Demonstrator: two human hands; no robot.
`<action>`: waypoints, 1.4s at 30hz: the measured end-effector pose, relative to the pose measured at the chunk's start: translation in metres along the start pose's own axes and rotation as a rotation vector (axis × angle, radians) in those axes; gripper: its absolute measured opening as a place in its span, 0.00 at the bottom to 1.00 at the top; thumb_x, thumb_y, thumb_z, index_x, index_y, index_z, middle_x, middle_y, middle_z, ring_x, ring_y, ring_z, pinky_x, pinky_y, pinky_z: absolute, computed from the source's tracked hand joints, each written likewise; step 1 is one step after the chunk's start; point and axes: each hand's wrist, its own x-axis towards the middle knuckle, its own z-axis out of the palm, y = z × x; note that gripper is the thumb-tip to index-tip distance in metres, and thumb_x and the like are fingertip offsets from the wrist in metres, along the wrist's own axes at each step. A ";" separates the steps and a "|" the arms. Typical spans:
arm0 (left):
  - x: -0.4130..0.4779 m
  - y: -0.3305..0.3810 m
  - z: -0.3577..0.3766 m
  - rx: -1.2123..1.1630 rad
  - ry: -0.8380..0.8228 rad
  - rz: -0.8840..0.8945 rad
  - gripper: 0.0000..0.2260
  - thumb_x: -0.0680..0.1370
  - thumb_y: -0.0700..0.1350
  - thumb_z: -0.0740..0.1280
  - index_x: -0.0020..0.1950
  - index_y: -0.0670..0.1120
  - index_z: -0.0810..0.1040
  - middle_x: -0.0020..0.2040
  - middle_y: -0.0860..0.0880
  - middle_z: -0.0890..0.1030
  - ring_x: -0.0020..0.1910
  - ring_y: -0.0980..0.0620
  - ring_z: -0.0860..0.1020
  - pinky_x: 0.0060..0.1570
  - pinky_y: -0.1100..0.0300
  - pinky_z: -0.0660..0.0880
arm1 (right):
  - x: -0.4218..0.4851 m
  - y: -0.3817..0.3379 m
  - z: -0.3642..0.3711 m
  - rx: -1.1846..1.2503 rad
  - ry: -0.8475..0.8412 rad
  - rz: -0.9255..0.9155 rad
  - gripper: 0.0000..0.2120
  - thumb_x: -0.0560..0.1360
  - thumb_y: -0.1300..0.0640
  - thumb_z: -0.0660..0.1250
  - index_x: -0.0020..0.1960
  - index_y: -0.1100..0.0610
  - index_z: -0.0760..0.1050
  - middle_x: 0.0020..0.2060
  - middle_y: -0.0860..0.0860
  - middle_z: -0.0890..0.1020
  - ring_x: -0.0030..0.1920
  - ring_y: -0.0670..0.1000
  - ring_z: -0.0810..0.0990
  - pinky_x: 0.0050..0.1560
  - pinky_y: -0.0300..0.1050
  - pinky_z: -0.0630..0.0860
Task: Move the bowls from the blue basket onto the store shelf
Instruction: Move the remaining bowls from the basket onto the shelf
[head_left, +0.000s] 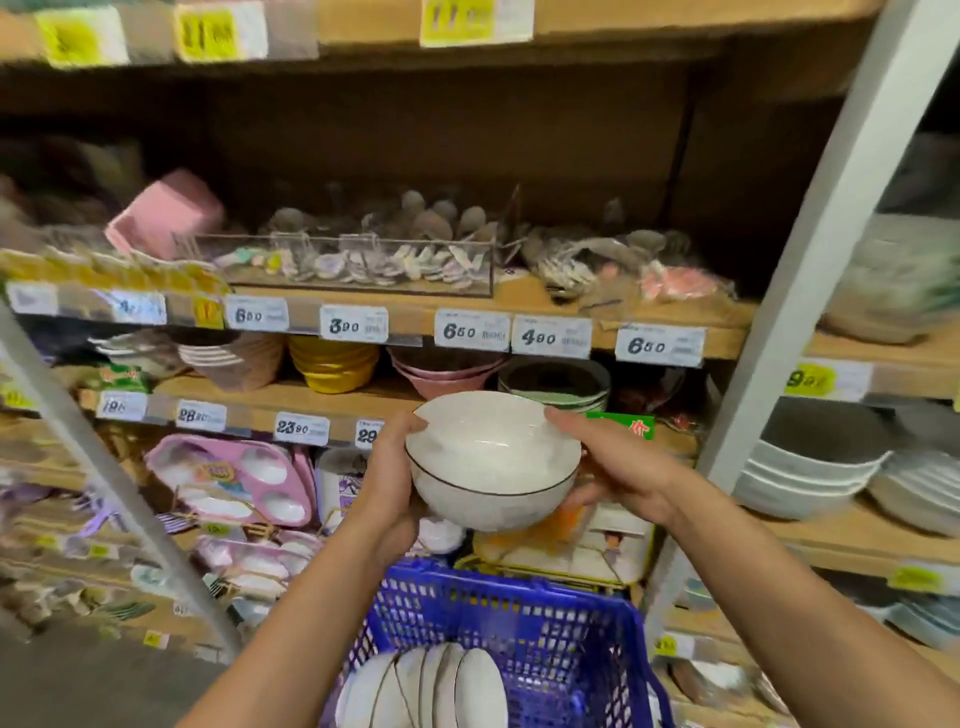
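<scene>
I hold a white bowl with a thin dark rim (491, 467) in both hands, raised above the blue basket (524, 618) and in front of the wooden store shelf (291, 400). It looks like two nested bowls, tilted slightly toward me. My left hand (387, 478) grips its left side and my right hand (613, 467) grips its right side and rim. Several more white bowls (431, 686) stand on edge inside the basket, below my forearms.
The shelf behind the bowl carries stacks of pink, yellow and dark green bowls (553, 382), with price tags along its front edge. A white metal upright (810, 270) stands to the right, with grey and white bowls (815, 462) beyond it. Pink divided trays (234, 478) sit lower left.
</scene>
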 end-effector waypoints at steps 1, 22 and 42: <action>-0.004 0.007 0.006 -0.005 -0.012 0.014 0.16 0.64 0.55 0.61 0.45 0.52 0.83 0.42 0.46 0.86 0.45 0.42 0.78 0.46 0.50 0.69 | -0.006 -0.006 0.003 0.078 0.021 -0.042 0.13 0.77 0.45 0.65 0.49 0.51 0.85 0.47 0.51 0.87 0.44 0.52 0.85 0.41 0.48 0.82; -0.088 0.036 0.165 -0.115 -0.096 0.137 0.16 0.77 0.54 0.56 0.52 0.49 0.80 0.42 0.48 0.86 0.41 0.44 0.81 0.32 0.58 0.76 | -0.118 -0.070 -0.069 0.592 0.254 -0.193 0.23 0.71 0.58 0.59 0.65 0.59 0.74 0.57 0.62 0.82 0.59 0.65 0.79 0.53 0.56 0.77; -0.155 -0.044 0.379 -0.005 -0.275 0.415 0.21 0.68 0.64 0.62 0.59 0.61 0.75 0.55 0.54 0.82 0.56 0.53 0.79 0.53 0.51 0.79 | -0.250 -0.067 -0.256 0.685 0.487 -0.363 0.21 0.73 0.61 0.55 0.63 0.61 0.77 0.58 0.62 0.81 0.60 0.64 0.78 0.63 0.62 0.73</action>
